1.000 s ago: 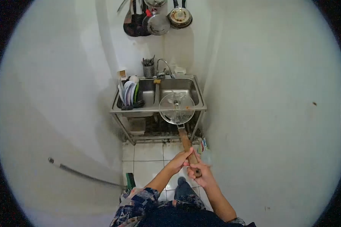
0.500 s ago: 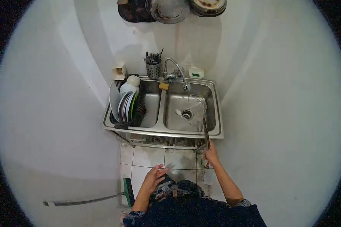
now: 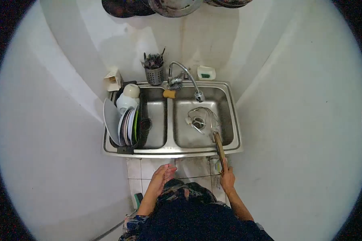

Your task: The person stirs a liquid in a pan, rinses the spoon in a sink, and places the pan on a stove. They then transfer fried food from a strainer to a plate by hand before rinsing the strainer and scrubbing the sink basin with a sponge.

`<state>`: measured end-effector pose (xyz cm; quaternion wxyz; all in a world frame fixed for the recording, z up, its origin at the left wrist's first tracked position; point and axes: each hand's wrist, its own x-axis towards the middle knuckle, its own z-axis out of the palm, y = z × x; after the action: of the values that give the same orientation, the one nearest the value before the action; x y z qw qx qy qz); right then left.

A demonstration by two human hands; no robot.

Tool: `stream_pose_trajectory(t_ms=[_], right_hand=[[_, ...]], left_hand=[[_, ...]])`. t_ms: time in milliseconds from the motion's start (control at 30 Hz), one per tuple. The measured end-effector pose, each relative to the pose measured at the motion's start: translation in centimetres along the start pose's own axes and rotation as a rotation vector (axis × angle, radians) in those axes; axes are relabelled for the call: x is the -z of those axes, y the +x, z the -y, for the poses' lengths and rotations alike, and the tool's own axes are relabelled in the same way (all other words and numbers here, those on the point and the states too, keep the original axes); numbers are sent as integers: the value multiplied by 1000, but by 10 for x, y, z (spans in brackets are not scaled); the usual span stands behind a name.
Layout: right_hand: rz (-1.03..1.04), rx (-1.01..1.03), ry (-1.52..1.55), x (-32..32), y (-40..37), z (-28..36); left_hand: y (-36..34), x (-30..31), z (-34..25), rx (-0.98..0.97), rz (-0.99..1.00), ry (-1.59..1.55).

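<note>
Fingers (image 3: 225, 164) of the right hand (image 3: 228, 180) wrap the lower end of the wooden-handled strainer (image 3: 219, 142), whose round end lies over the right basin (image 3: 185, 134), beyond the front rim and near the tap (image 3: 199, 95). The left hand (image 3: 162, 175) is empty, its fingers loosely extended. 1 second ago, 2 hands held the handle; now 1 does, which seems to leave the left free while the right alone steers.
</note>
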<state>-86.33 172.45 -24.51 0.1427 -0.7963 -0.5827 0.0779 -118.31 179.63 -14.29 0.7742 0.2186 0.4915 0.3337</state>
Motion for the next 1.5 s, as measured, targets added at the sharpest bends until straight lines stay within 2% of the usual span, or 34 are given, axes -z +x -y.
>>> stream_pose_trajectory(t_ms=[267, 333, 400, 433, 500, 567, 600, 667, 700, 767, 800, 867, 1000, 1067, 1100, 1200, 1300, 1367, 1433, 1500], right_hand=[[115, -144, 27, 28, 3, 44], [83, -170, 28, 27, -3, 52], [53, -172, 19, 32, 3, 53], [84, -163, 77, 37, 3, 52], [106, -172, 143, 30, 0, 44], [-134, 19, 456, 8, -2, 22], [-135, 17, 454, 20, -3, 25], [280, -642, 1259, 77, -5, 52], [271, -646, 1260, 93, -6, 58], [258, -765, 1627, 112, -9, 66], [247, -768, 1629, 112, -11, 67], [278, -808, 1835, 111, -17, 65], [217, -904, 1880, 89, -31, 72], [332, -999, 2038, 65, -45, 57], [333, -801, 2051, 68, -44, 73], [290, -830, 2197, 73, -45, 86], [275, -767, 2360, 76, -60, 78], [251, -761, 2439, 76, -77, 69], [315, -627, 2540, 79, -95, 52], [262, -582, 2515, 91, -115, 40]], left_hand=[[33, 3, -22, 7, 119, 119], [41, 7, -27, 17, 158, 113], [49, 2, -29, 86, 124, 141], [48, 4, -30, 15, 187, 135], [46, 1, -38, 30, 177, 158], [48, -1, -41, 32, 166, 146], [50, 1, -40, 34, 168, 146], [56, 5, -38, 31, 170, 177], [58, 7, -36, 33, 177, 181], [60, 9, -33, -18, 232, 206], [59, 7, -36, -15, 240, 211], [54, 1, -40, 33, 239, 168], [57, -2, -36, 38, 256, 227], [57, -4, -37, -1, 307, 274], [58, -4, -37, -1, 310, 278], [57, -4, -32, 17, 315, 246], [58, -6, -24, -31, 337, 408], [56, -14, -23, 158, 218, 224], [61, -17, -10, 155, 219, 225], [56, -29, -3, 134, 254, 217]])
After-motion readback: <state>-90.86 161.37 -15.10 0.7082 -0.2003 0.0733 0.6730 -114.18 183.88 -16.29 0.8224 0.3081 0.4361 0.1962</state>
